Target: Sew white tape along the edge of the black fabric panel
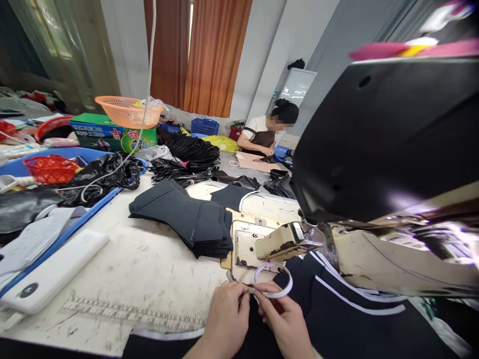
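My left hand (229, 311) is closed in a pinch at the bottom centre, its fingertips meeting those of my right hand. What lies between the left fingertips is too small to make out. My right hand (282, 319) is also closed, with a thin ring-shaped roll of white tape (287, 284) held at its fingers. Beneath both hands lies black fabric (348, 319) with white strips along its edges. Just beyond the fingers is the beige sewing machine (284, 242), its worn metal parts close to the tape roll.
A stack of dark cut fabric pieces (179, 217) lies left of the machine. A printed ruler scale (130, 314) and a white power bank (56, 271) are on the left tabletop. Beyond are a blue tray (101, 202), black strap bundles (190, 149) and a seated co-worker (258, 132).
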Demonstrator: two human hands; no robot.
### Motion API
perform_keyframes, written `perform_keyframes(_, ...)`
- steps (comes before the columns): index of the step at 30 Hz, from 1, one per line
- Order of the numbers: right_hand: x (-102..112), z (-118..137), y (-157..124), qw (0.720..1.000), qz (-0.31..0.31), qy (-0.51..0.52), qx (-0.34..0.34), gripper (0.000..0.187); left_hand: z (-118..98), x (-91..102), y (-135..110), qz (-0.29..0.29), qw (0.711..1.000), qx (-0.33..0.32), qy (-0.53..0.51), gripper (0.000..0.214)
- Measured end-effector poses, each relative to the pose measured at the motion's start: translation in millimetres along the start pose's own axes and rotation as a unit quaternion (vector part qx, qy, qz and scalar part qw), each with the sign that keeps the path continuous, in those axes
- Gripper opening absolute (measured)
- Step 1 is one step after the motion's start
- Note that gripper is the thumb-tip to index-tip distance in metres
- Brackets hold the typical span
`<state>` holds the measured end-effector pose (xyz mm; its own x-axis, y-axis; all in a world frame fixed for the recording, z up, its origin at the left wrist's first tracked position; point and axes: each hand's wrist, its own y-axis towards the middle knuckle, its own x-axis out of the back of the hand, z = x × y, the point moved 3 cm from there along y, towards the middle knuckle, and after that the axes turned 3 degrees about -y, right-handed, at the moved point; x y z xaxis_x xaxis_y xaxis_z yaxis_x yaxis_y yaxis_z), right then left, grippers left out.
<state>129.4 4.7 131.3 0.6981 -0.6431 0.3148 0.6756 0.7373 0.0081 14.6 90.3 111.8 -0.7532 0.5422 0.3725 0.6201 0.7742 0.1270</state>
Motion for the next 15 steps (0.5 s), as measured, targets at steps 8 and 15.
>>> perform_keyframes(8,10,-13,-9,0.999,-0.017,0.03,0.019,0.033,-19,1.9,-3,0.067,0.993,0.03,-0.089,0.032)
perform_keyframes(15,24,11,-38,0.871,-0.074,-0.237,0.424,0.04,-33,-0.1,-4,0.101,0.979,0.039,-0.172,0.03)
